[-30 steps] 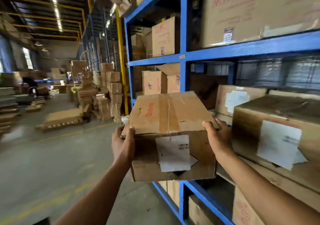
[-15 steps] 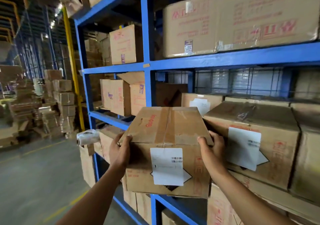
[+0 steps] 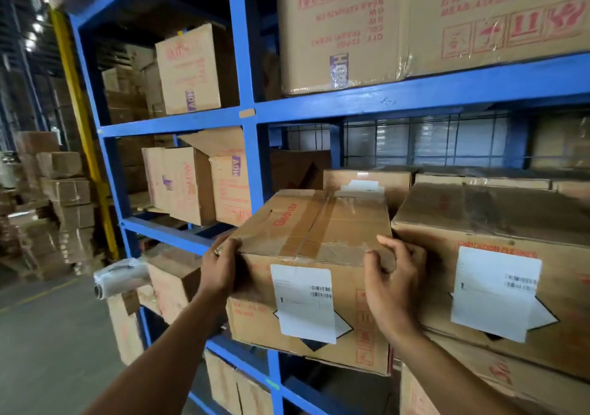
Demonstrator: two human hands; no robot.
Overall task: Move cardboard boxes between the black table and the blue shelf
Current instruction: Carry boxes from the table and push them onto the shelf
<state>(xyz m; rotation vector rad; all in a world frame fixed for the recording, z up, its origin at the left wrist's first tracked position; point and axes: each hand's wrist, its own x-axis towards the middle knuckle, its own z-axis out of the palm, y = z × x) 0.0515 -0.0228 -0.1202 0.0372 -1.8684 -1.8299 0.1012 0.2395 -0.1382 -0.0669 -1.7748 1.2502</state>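
Observation:
I hold a taped cardboard box (image 3: 316,232) with red lettering and a white barcode label at the front of the blue shelf (image 3: 351,104). My left hand (image 3: 220,271) grips its upper left corner and side. Fingers of my right hand (image 3: 391,283) curl over its upper right front edge. The box pokes into the middle bay, just left of a larger labelled box (image 3: 498,255). Its underside is hidden. The black table is out of view.
Big boxes (image 3: 415,25) fill the tier above. More boxes (image 3: 188,184) stand in the left bay beyond the blue upright (image 3: 255,165). A wrapped white roll (image 3: 119,277) sticks out at lower left. Stacked cartons (image 3: 64,197) and a yellow post (image 3: 79,127) line the aisle.
I have turned further toward the shelf and come closer. The box has gone from the aisle side into the bay beside the large labelled box, both hands keeping their grip.

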